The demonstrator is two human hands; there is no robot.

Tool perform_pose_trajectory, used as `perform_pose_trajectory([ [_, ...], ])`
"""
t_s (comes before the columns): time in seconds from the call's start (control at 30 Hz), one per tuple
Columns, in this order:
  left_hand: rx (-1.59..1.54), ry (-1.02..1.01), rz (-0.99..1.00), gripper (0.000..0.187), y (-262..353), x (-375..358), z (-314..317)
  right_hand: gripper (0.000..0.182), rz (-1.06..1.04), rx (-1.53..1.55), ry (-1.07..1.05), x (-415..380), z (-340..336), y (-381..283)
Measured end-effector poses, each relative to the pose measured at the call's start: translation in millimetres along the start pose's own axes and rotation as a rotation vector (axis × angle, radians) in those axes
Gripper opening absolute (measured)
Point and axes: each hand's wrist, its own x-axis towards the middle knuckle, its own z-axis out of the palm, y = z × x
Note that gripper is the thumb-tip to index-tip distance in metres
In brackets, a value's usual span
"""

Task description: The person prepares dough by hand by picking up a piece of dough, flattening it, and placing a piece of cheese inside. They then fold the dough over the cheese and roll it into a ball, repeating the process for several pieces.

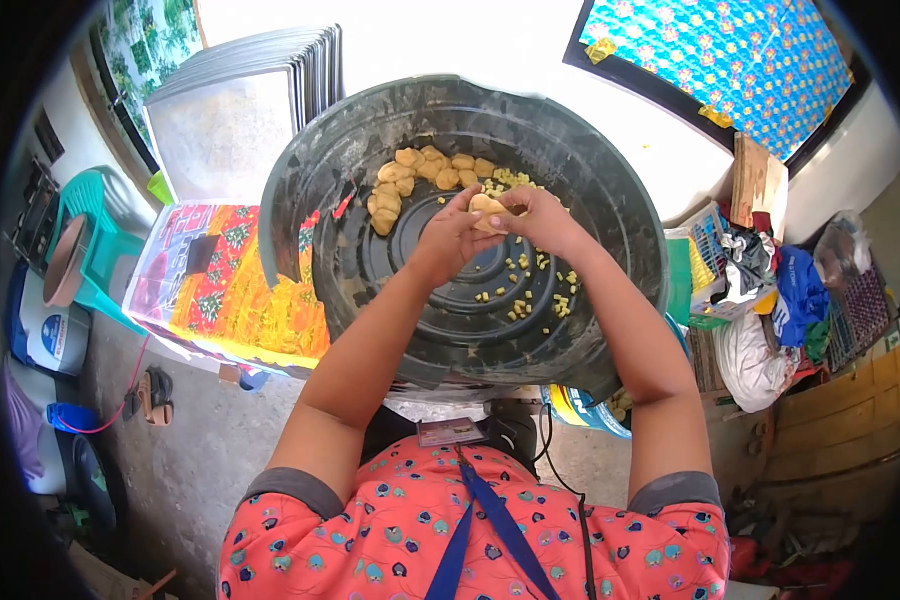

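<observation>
Over a wide dark round basin (370, 330), my left hand (452, 240) and my right hand (538, 220) meet. Between their fingers is a flattened piece of tan dough (487, 207), gripped from both sides. Several lumps of the same dough (433, 166) lie in a curved row along the basin's far left floor. Small pale yellow cubes (510, 180) are heaped just beyond my right hand, partly hidden by it. More loose yellow cubes (520, 290) are scattered on the basin floor below my hands.
A stack of metal trays (230, 120) stands at the back left, near a table with a bright patterned cover (240, 290). A green plastic chair (95, 245) is at left. Baskets and bundled cloths (760, 260) crowd the right. A bucket (585, 408) sits below the basin's near edge.
</observation>
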Motion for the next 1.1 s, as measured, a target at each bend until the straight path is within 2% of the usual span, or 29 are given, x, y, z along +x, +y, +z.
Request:
perform_pose_trajectory([
  [0.1, -0.148, -0.096, -0.037, 0.038, 4.0, 1.1, 0.6, 0.030, 0.029, 0.036, 0.041, -2.4, 0.7, -9.9],
  [0.13, -0.191, -0.144, -0.050, 0.040, 5.2, 3.0, -0.2, 0.030, -0.027, 0.005, 0.064, -3.5, 1.7, -13.2],
  [0.23, -0.056, -0.091, -0.047, 0.041, 4.5, 1.3, 1.3, 0.030, -0.167, -0.034, 0.107, -4.2, 3.7, -16.0],
  [0.3, 0.069, -0.078, 0.055, 0.040, 3.1, 2.4, -1.6, 0.030, -0.219, 0.019, 0.109, -2.7, 4.3, -12.8],
  [0.43, 0.302, 0.107, 0.259, 0.036, -1.9, 3.1, 3.3, 0.032, -0.104, 0.194, 0.054, -3.6, 2.0, -12.8],
  [0.53, 0.504, 0.173, 0.325, 0.038, -1.6, -1.0, 12.1, 0.033, -0.022, 0.223, 0.010, 1.0, 4.1, -2.9],
  [0.63, 0.280, 0.113, 0.273, 0.038, -4.1, 2.3, 10.9, 0.031, 0.003, 0.205, 0.068, 3.9, 6.8, 3.3],
  [0.73, -0.114, 0.017, 0.114, 0.039, 2.7, 2.0, 7.8, 0.030, 0.004, 0.237, 0.130, 2.8, 3.5, 1.8],
  [0.8, 0.027, 0.030, 0.136, 0.038, 2.7, 1.0, 8.2, 0.030, 0.041, 0.354, 0.109, 1.9, -1.3, -2.3],
  [1.0, 0.363, 0.098, 0.291, 0.039, -0.5, 1.1, 1.0, 0.029, -0.009, 0.448, -0.080, -8.3, -5.9, -17.3],
  [1.1, 0.533, 0.161, 0.354, 0.042, -1.8, -0.3, 0.6, 0.030, -0.008, 0.443, -0.103, -7.5, -3.6, -15.0],
])
